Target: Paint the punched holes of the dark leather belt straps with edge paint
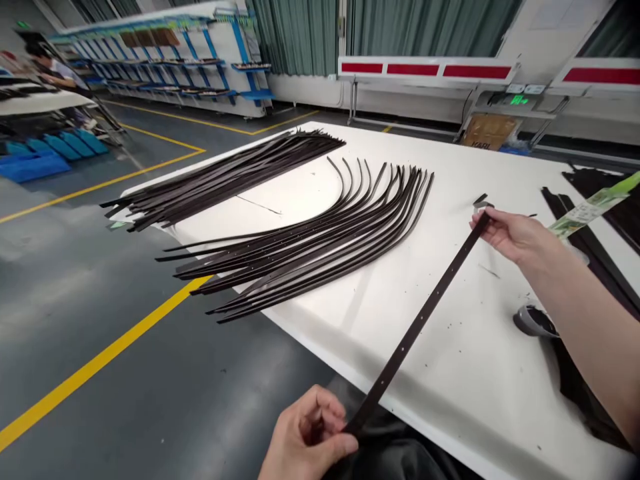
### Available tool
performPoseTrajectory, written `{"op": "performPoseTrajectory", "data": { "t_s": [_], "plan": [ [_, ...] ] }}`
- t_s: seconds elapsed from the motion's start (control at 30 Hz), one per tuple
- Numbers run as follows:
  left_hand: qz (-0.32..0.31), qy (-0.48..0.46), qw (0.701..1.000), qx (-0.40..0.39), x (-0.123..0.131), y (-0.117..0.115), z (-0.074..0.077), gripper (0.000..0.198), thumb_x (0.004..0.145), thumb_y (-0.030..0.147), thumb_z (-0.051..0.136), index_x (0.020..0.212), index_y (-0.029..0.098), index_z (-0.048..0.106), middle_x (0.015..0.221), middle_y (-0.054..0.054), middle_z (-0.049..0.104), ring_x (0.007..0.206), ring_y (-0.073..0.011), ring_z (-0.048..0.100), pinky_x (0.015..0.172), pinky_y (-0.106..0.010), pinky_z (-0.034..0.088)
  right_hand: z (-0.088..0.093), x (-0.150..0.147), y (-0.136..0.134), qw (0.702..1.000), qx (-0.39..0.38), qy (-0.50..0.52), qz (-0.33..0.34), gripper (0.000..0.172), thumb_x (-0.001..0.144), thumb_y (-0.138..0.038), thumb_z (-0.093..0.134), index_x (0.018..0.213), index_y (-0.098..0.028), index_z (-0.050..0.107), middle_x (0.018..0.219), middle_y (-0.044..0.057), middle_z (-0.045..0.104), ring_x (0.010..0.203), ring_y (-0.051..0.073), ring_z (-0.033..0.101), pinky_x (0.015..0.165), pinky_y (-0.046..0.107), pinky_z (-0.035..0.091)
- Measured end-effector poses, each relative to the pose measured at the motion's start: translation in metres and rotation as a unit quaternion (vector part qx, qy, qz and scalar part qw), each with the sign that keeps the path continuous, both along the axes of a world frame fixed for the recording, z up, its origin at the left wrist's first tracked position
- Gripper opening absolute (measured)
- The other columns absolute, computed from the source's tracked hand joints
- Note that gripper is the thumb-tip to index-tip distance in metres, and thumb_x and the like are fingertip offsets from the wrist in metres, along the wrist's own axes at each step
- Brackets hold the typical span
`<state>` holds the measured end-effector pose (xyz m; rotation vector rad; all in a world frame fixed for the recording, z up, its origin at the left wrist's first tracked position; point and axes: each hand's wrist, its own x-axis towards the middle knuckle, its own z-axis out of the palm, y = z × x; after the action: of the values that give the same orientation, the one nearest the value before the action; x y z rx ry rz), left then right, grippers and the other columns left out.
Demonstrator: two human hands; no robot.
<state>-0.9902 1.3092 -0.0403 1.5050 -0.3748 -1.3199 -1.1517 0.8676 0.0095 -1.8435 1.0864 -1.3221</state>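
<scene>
A dark brown leather strap with a row of small holes is stretched slantwise over the near edge of the white table. My left hand pinches its lower end, off the table's edge. At the upper end, my right hand grips the strap between thumb and fingers, above the tabletop. A small greyish piece shows at those fingertips; I cannot tell what it is. Left of the strap lies a fanned row of similar dark straps, their near ends overhanging the edge.
Another bundle of dark strips lies at the table's far left. To the right are a small cup with dark contents, a green-and-white package and more dark pieces. Blue-framed shelving stands behind; a person is far left.
</scene>
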Motion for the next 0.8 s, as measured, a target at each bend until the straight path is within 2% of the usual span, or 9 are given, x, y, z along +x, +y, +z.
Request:
{"op": "performPoseTrajectory", "data": {
  "t_s": [0.1, 0.17, 0.3, 0.4, 0.5, 0.63, 0.73, 0.8],
  "plan": [
    [-0.008, 0.004, 1.0, -0.003, 0.01, 0.009, -0.01, 0.027, 0.062, 0.027, 0.085, 0.072, 0.018, 0.062, 0.067, 0.005, 0.058, 0.059, -0.0073, 0.046, 0.056, -0.02, 0.036, 0.004, -0.003, 0.002, 0.991, 0.121, -0.029, 0.042, 0.014, 0.092, -0.023, 0.058, 0.094, -0.009, 0.063, 0.086, 0.004, 0.066, 0.076, 0.012, 0.066, 0.065, 0.027, 0.057],
    [-0.005, -0.002, 1.0, 0.002, 0.014, 0.013, -0.013, 0.028, 0.06, 0.029, 0.086, 0.07, 0.018, 0.061, 0.066, 0.005, 0.057, 0.059, -0.0076, 0.046, 0.056, -0.02, 0.035, 0.003, -0.006, 0.007, 0.981, 0.177, -0.06, 0.049, 0.015, 0.093, -0.018, 0.056, 0.085, -0.006, 0.063, 0.087, 0.009, 0.066, 0.079, 0.014, 0.067, 0.068, 0.028, 0.057],
    [-0.003, 0.011, 1.0, 0.015, 0.016, 0.013, -0.016, 0.032, 0.057, 0.03, 0.088, 0.067, 0.017, 0.06, 0.061, 0.005, 0.056, 0.056, -0.0066, 0.045, 0.054, -0.019, 0.034, 0.005, -0.01, 0.014, 0.963, 0.241, -0.113, 0.045, 0.021, 0.09, -0.015, 0.055, 0.074, -0.003, 0.062, 0.102, 0.02, 0.066, 0.086, 0.016, 0.068, 0.067, 0.033, 0.05],
    [-0.008, 0.057, 0.998, 0.016, 0.016, 0.012, -0.019, 0.036, 0.053, 0.03, 0.09, 0.065, 0.017, 0.058, 0.058, 0.006, 0.055, 0.051, -0.0055, 0.046, 0.051, -0.019, 0.033, 0.01, -0.011, 0.019, 0.955, 0.263, -0.138, 0.025, 0.017, 0.085, -0.016, 0.06, 0.079, -0.001, 0.063, 0.11, 0.02, 0.065, 0.087, 0.015, 0.068, 0.068, 0.033, 0.048],
    [-0.011, 0.102, 0.995, 0.017, 0.017, 0.011, -0.022, 0.039, 0.052, 0.035, 0.09, 0.066, 0.017, 0.058, 0.059, 0.006, 0.057, 0.051, -0.0069, 0.052, 0.052, -0.02, 0.038, 0.016, -0.01, 0.025, 0.95, 0.272, -0.15, 0.009, 0.02, 0.082, -0.018, 0.062, 0.087, 0.001, 0.065, 0.119, 0.02, 0.063, 0.091, 0.015, 0.067, 0.068, 0.032, 0.047],
    [-0.023, 0.152, 0.988, 0.029, 0.02, 0.01, -0.033, 0.041, 0.051, 0.036, 0.09, 0.067, 0.017, 0.057, 0.06, 0.005, 0.058, 0.049, -0.0072, 0.053, 0.052, -0.02, 0.041, 0.02, -0.005, 0.029, 0.948, 0.278, -0.155, -0.001, 0.019, 0.082, -0.017, 0.063, 0.091, 0.0, 0.066, 0.128, 0.022, 0.058, 0.091, 0.013, 0.067, 0.068, 0.031, 0.047],
    [-0.027, 0.181, 0.983, 0.025, 0.022, 0.011, -0.044, 0.042, 0.05, 0.035, 0.091, 0.067, 0.017, 0.057, 0.061, 0.005, 0.059, 0.048, -0.0077, 0.053, 0.051, -0.022, 0.043, 0.021, 0.0, 0.029, 0.947, 0.281, -0.158, -0.004, 0.016, 0.083, -0.015, 0.061, 0.088, 0.0, 0.065, 0.126, 0.021, 0.06, 0.088, 0.012, 0.067, 0.066, 0.032, 0.045],
    [-0.026, 0.188, 0.982, 0.018, 0.022, 0.013, -0.052, 0.042, 0.051, 0.033, 0.091, 0.067, 0.017, 0.056, 0.06, 0.005, 0.058, 0.047, -0.0079, 0.054, 0.051, -0.022, 0.042, 0.02, 0.004, 0.029, 0.946, 0.28, -0.162, -0.001, 0.014, 0.084, -0.014, 0.06, 0.083, -0.001, 0.064, 0.114, 0.018, 0.065, 0.084, 0.013, 0.068, 0.067, 0.033, 0.046]
  ]
}}
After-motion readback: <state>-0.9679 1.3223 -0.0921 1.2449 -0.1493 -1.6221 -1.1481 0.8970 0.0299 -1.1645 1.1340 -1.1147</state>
